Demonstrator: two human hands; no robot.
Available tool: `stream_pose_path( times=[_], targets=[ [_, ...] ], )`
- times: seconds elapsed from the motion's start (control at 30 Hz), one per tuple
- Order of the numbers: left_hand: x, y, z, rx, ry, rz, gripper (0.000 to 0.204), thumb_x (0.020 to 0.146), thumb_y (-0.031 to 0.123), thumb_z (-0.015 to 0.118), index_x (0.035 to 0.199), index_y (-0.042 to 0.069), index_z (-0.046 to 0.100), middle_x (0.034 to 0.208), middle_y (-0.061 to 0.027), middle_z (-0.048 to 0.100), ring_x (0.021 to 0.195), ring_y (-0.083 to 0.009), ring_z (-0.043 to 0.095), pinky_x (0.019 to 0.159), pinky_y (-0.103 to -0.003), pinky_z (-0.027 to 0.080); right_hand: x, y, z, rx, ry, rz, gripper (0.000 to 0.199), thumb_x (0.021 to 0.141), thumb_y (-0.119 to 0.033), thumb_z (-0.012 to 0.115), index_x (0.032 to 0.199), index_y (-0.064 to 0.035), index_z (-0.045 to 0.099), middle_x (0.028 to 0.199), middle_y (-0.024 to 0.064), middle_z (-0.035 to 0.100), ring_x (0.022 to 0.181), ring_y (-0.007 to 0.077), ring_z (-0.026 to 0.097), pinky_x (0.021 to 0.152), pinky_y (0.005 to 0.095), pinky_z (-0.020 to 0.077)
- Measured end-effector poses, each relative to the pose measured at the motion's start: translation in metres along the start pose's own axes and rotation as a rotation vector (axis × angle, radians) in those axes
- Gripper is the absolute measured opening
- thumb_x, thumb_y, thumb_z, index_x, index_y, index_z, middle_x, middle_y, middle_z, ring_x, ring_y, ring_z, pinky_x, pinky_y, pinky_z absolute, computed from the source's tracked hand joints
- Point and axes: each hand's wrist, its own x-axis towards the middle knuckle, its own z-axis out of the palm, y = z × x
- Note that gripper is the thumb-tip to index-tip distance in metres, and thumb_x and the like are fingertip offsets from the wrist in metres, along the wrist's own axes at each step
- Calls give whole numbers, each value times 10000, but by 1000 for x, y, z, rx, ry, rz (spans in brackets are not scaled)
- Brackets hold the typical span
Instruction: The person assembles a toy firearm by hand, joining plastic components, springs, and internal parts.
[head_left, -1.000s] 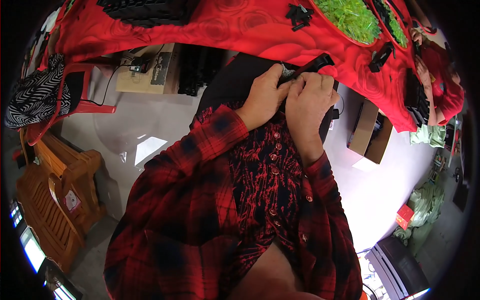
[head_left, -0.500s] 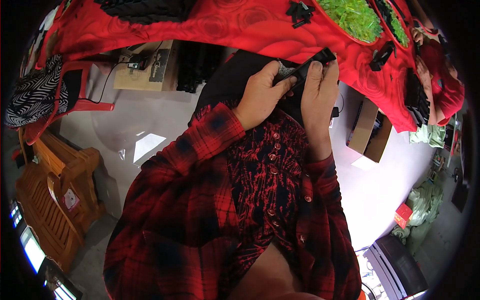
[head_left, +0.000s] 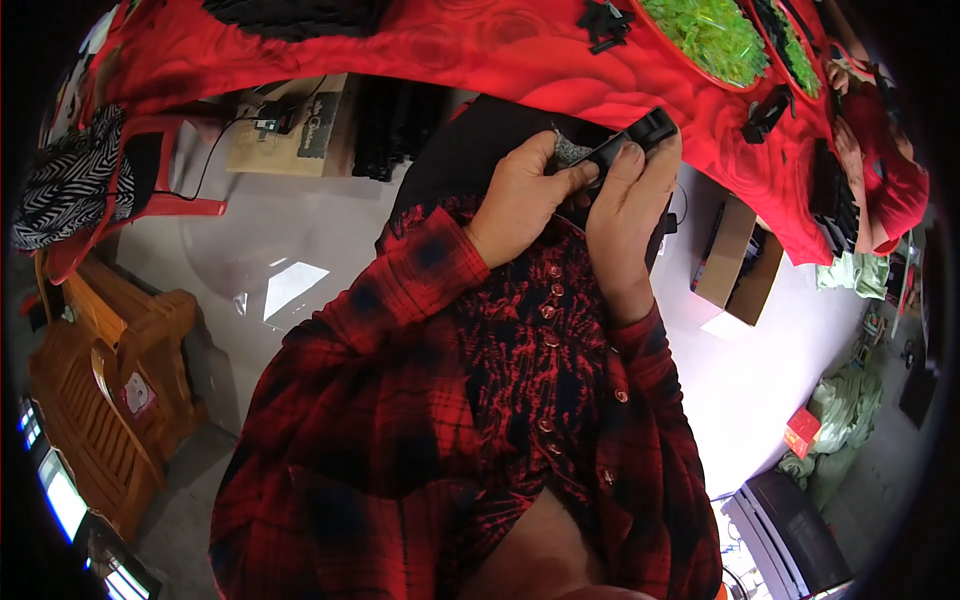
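Head view shows us our two hands raised together just below the edge of the red-covered surface [head_left: 480, 45]. Our left hand [head_left: 520, 200] has its grip closed, thumb and fingers curled round the lower end of a black plastic clip [head_left: 628, 140], with a bit of grey speckled material [head_left: 572, 150] showing just beside the thumb. Our right hand [head_left: 630, 215] stands upright against it, fingers wrapped over the upper part of the same clip, so both grips are shut on it. The clip lies tilted, its squared end poking up past our right fingertips and almost touching the red cloth.

On the surface above sit a tray of bright green pieces [head_left: 715, 40] and several more black clips [head_left: 605, 20]. Our red plaid sleeves [head_left: 400, 300] fill the middle of the view. A cardboard box [head_left: 735, 265] rests on the pale floor to the right, and a wooden chair [head_left: 95, 390] stands well apart at the left.
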Motion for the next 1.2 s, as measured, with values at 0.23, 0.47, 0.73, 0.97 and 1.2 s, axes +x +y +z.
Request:
stream_pose_path(
  times=[0.23, 0.47, 0.73, 0.97, 1.2],
  targets=[
    [3, 0, -4, -62, -46, -7, 85, 935, 75, 659, 946, 30, 587, 860, 29, 593, 796, -40, 524, 702, -211, 444, 1, -6, -1, 7, -4, 0, 414, 955, -90, 496, 1325, 69, 404, 982, 141, 570, 906, 277, 537, 869, 411, 366],
    [7, -5, -7, 62, 32, 55, 104, 947, 69, 625, 890, 0, 574, 790, -12, 613, 682, -59, 551, 586, -244, 477, -16, 6, 11, -4, -43, 9, 643, 917, -137, 615, 1424, 100, 297, 1072, 182, 556, 941, 300, 543, 886, 433, 394],
    [4, 10, 0, -46, 1, 63, 115, 962, 87, 622, 1025, 8, 566, 858, -3, 603, 753, -56, 549, 643, -242, 481, -2, -6, -4, 307, -138, 217, 676, 896, -94, 637, 1456, 70, 296, 1144, 184, 541, 987, 264, 563, 883, 393, 445],
    [4, 8, -1, -219, -26, 108, 171, 965, 57, 608, 1124, 15, 564, 937, 17, 592, 854, -51, 535, 744, -225, 471, -6, -20, -5, 324, -178, 160, 638, 931, 25, 561, 1494, 56, 262, 1280, 155, 526, 1156, 208, 543, 1036, 340, 402],
    [3, 13, 0, -317, -67, 39, 211, 974, 49, 588, 1174, 15, 534, 978, 18, 577, 877, -47, 528, 773, -219, 467, -4, -28, -8, 422, -173, 257, 595, 926, 55, 559, 1460, 83, 300, 1346, 173, 519, 1197, 210, 543, 1047, 345, 413]
  ],
)
